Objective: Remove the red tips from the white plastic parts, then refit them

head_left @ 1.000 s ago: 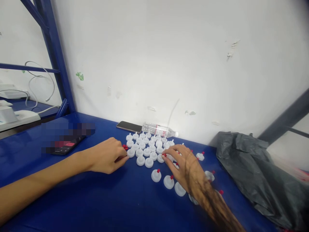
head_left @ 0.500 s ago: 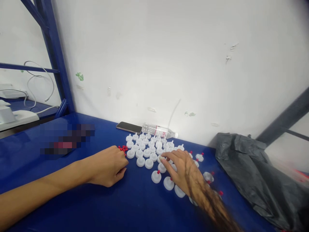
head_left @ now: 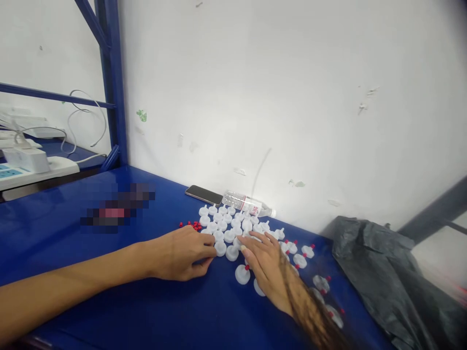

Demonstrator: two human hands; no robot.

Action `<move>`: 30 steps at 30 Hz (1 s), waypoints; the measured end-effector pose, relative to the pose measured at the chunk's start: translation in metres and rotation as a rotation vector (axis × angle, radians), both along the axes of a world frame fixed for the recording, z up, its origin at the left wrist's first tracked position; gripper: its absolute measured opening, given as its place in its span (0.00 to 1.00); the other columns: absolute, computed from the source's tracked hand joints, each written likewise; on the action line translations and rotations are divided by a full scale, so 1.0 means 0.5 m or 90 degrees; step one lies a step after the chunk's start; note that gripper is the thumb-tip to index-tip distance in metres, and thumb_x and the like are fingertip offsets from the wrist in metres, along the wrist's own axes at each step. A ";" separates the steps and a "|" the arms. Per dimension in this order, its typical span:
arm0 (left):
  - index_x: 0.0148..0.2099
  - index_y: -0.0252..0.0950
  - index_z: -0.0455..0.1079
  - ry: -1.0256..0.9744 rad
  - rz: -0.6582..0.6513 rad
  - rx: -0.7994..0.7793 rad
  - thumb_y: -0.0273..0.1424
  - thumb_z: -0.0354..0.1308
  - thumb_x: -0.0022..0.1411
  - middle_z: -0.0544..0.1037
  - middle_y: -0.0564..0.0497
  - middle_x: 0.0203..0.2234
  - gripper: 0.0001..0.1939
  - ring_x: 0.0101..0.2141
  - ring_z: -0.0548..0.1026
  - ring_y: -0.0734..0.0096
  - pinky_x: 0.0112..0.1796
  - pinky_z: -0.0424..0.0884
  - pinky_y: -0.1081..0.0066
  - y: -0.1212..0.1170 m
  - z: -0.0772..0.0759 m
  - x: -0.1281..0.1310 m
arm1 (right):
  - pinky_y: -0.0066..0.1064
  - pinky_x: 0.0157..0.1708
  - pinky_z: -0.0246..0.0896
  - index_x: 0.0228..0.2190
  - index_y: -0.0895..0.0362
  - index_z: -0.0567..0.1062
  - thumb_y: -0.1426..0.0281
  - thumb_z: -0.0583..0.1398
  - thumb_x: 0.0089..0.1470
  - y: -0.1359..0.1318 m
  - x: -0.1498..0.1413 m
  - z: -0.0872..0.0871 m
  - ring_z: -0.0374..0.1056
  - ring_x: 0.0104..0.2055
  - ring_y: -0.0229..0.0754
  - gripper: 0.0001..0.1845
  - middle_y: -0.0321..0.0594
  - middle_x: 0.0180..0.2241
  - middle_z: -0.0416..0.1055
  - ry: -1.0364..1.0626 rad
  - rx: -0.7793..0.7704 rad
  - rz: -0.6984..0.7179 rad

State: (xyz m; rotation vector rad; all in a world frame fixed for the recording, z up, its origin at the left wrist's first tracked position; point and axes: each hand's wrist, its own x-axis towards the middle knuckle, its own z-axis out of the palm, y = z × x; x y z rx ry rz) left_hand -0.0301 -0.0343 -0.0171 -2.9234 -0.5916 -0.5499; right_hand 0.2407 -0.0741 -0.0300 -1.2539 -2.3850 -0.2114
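Observation:
My left hand (head_left: 188, 253) is closed in a pinch by the near left edge of a group of white spouted caps (head_left: 220, 248). Whatever lies between its fingertips is hidden. Small red tips (head_left: 197, 226) lie in a little heap behind that hand. Over the right part of the white caps reaches my right hand (head_left: 264, 267), its fingers stretched out and its thumb a little apart from them. Several caps under that palm are covered. Close to its thumb, a white cap with a red tip on its spout (head_left: 242, 274) stands on the blue tabletop (head_left: 164, 311).
More red-tipped caps (head_left: 308, 251) are scattered to the right. Behind the group lie a phone (head_left: 203, 194) and a clear bottle (head_left: 248, 203) on its side. A dark plastic bag (head_left: 375, 272) covers the right side. A blurred-out object (head_left: 116, 206) lies at left.
My left hand has moved right, away from the red tips and toward the white caps. My right hand's fingers have flattened over the caps. The view has shifted slightly left.

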 end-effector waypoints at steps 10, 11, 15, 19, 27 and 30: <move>0.55 0.44 0.76 -0.217 0.010 -0.169 0.24 0.51 0.70 0.79 0.52 0.43 0.18 0.32 0.75 0.77 0.33 0.66 0.76 0.008 -0.019 0.008 | 0.41 0.52 0.71 0.49 0.48 0.73 0.68 0.53 0.71 -0.031 -0.017 0.014 0.72 0.53 0.46 0.11 0.40 0.52 0.74 0.134 0.098 0.005; 0.55 0.44 0.76 -0.234 0.011 -0.183 0.24 0.52 0.70 0.80 0.52 0.41 0.17 0.32 0.75 0.77 0.33 0.66 0.77 0.009 -0.021 0.011 | 0.40 0.53 0.70 0.49 0.49 0.72 0.70 0.53 0.71 -0.035 -0.022 0.014 0.72 0.54 0.45 0.11 0.40 0.53 0.74 0.122 0.079 0.031; 0.52 0.39 0.76 -0.301 0.075 -0.238 0.28 0.58 0.69 0.82 0.54 0.34 0.12 0.25 0.73 0.79 0.32 0.69 0.77 0.005 -0.024 0.021 | 0.43 0.55 0.70 0.51 0.49 0.68 0.75 0.55 0.68 -0.040 -0.031 0.016 0.71 0.55 0.46 0.13 0.40 0.53 0.74 0.102 0.037 0.112; 0.47 0.38 0.78 -0.329 0.035 -0.231 0.30 0.57 0.72 0.83 0.53 0.37 0.09 0.35 0.78 0.74 0.38 0.72 0.77 -0.001 -0.021 0.026 | 0.47 0.54 0.71 0.50 0.49 0.67 0.77 0.57 0.66 -0.038 -0.029 0.010 0.71 0.55 0.49 0.14 0.41 0.54 0.74 0.113 0.025 0.114; 0.54 0.43 0.78 -0.281 -0.042 -0.199 0.28 0.55 0.74 0.81 0.51 0.43 0.13 0.38 0.79 0.74 0.39 0.72 0.77 0.002 -0.040 0.028 | 0.45 0.49 0.74 0.47 0.50 0.68 0.76 0.59 0.65 -0.042 -0.031 0.005 0.74 0.49 0.49 0.12 0.39 0.48 0.77 0.125 0.036 0.134; 0.54 0.41 0.77 -0.285 -0.032 -0.203 0.29 0.55 0.74 0.81 0.51 0.41 0.12 0.39 0.79 0.73 0.40 0.73 0.76 0.002 -0.046 0.029 | 0.42 0.49 0.74 0.46 0.50 0.68 0.74 0.59 0.65 -0.044 -0.034 0.008 0.74 0.49 0.48 0.10 0.38 0.47 0.78 0.120 0.050 0.144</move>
